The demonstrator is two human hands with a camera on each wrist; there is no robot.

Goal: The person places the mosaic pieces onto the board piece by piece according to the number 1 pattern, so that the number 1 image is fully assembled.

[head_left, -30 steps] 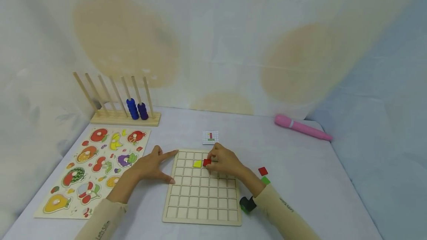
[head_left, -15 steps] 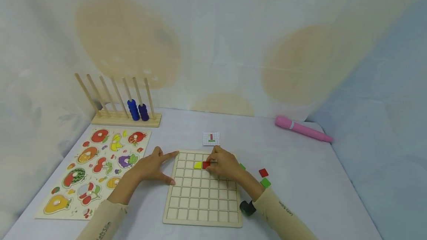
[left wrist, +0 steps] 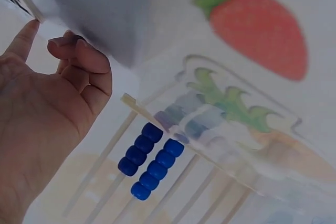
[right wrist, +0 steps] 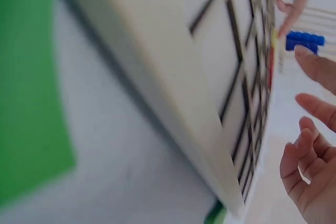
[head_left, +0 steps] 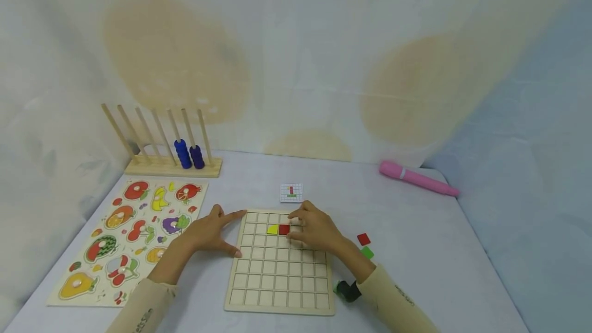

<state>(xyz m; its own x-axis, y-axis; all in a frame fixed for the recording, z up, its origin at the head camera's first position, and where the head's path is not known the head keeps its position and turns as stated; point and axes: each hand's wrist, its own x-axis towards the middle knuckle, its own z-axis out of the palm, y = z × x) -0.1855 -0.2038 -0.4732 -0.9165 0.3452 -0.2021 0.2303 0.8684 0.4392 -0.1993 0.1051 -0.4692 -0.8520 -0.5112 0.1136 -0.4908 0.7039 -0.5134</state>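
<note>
While the red tile (head_left: 284, 229) lies on the gridded board (head_left: 279, 308) beside the yellow tile (head_left: 273, 229), the right hand (head_left: 316, 227) has thumb and forefinger apart just beside the red tile; the left hand (head_left: 208, 230), likewise spread, touches the board's edge.

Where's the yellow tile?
In the head view, the yellow tile sits on the far half of the grid board, directly left of a red tile near the right hand.

A curtained-off play space is suggested by sheeting (head_left: 300, 45) hung at twelve o'clock, fruit puzzle (head_left: 131, 243) at eight, abacus (head_left: 164, 166) at nine.
</note>
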